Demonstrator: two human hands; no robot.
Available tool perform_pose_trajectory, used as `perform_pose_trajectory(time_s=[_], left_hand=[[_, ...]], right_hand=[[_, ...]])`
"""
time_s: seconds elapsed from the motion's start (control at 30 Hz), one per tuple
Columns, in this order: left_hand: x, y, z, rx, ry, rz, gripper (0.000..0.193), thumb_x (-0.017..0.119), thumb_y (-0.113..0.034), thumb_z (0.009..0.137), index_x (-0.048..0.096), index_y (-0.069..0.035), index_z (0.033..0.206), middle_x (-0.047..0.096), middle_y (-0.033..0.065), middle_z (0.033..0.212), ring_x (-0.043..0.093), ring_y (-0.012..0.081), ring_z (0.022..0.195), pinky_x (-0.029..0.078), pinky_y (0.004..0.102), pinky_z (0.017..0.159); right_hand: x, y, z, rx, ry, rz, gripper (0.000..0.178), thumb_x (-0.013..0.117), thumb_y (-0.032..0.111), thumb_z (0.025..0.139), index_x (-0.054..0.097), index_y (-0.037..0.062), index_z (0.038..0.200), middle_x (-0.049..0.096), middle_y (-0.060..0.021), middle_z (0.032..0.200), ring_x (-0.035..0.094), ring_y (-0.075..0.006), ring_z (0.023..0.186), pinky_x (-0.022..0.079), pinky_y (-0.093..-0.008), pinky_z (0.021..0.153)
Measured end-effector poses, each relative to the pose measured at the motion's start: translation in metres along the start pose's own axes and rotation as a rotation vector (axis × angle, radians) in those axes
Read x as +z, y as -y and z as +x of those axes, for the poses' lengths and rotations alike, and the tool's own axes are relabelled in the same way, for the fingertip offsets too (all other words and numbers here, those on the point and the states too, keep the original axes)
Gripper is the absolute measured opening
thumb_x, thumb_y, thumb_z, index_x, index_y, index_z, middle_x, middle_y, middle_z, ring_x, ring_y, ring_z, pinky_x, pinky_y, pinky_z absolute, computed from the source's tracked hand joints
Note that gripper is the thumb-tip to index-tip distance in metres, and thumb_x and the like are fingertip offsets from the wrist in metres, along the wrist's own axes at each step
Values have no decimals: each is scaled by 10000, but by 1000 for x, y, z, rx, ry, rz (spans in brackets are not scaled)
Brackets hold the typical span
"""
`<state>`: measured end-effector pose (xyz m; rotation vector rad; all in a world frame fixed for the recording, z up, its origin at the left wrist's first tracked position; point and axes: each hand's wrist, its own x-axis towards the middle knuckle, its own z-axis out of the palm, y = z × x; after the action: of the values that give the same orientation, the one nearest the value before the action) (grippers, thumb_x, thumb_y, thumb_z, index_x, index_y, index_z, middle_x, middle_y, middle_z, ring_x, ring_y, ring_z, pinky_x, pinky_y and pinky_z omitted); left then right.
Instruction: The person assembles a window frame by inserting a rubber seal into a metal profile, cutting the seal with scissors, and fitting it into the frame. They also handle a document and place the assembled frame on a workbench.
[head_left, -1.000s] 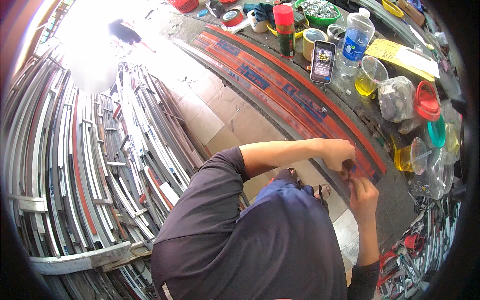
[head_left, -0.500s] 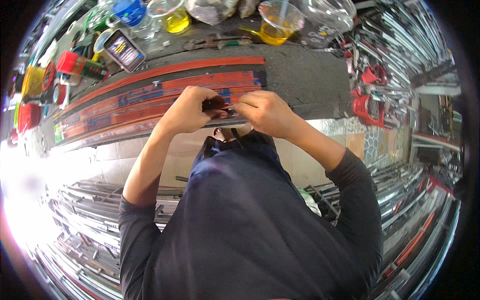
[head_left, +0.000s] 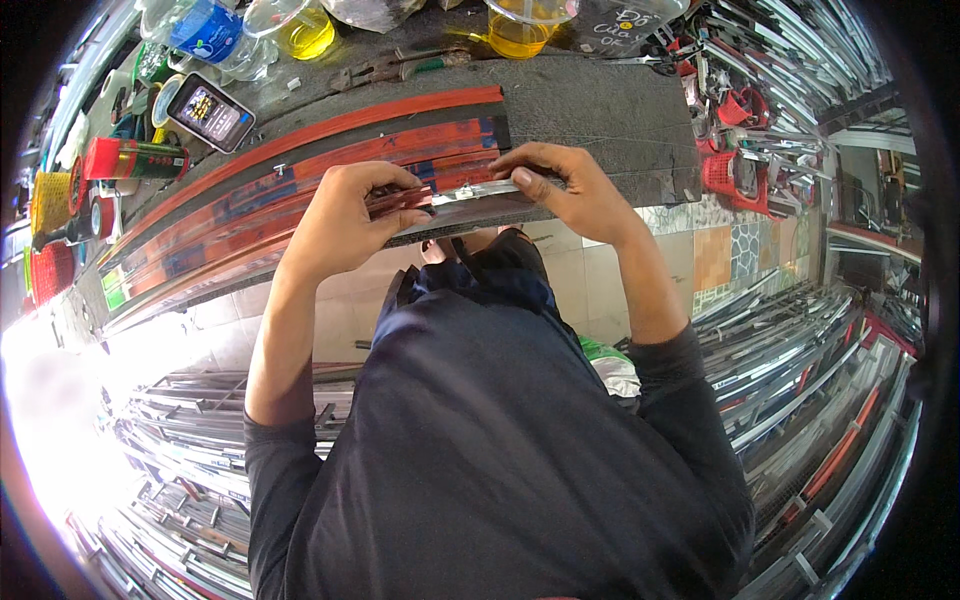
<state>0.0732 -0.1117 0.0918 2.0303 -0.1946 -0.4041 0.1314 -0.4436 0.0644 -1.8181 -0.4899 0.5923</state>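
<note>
My left hand (head_left: 345,225) curls around the near end of a long red-brown profile (head_left: 400,201), thumb below and fingers above. Beyond its end a silver metal strip (head_left: 488,187) stretches to the right, with a small bright metal fitting (head_left: 465,191) on it. At the strip's other end my right hand (head_left: 580,195) pinches it between thumb and fingers. Whether the strip sits inside the profile or only against it, I cannot tell. Several more red-and-blue profiles (head_left: 400,140) lie lengthwise on the dark bench (head_left: 600,120), just behind my hands. One carries a small silver piece (head_left: 280,170).
Along the back stand a phone (head_left: 211,112), a blue-labelled bottle (head_left: 210,38), cups of yellow liquid (head_left: 520,38) and pliers (head_left: 400,68). A red can (head_left: 135,160) is at left. Red baskets (head_left: 735,182) and metal bars (head_left: 790,80) crowd the right.
My hands have moved apart, the right one going right, and the silver strip now shows between them. The whole view has shifted slightly, with the bench items sitting farther left and higher.
</note>
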Motion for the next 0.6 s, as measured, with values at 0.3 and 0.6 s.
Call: perform_pose_trajectory(time_s=[0.3,0.6], left_hand=[[-1,-9,-7,-13,-12,34,303,916,26,942,818,50,1227,864,138,1177,823,190,1140,654,355,1012],[12,-1,-12,-16,-1,-9,329,890,92,898,825,49,1217,836,110,1232,829,210,1173,683,363,1057]], right_hand=[[-11,2,-25,66,-79,-277,478,1004,414,928,848,72,1225,742,-4,950,561,-97,797,462,-314,706],[-28,11,-25,-101,-262,-193,303,982,240,980,826,-16,941,694,-8,824,553,-64,751,446,-294,653]])
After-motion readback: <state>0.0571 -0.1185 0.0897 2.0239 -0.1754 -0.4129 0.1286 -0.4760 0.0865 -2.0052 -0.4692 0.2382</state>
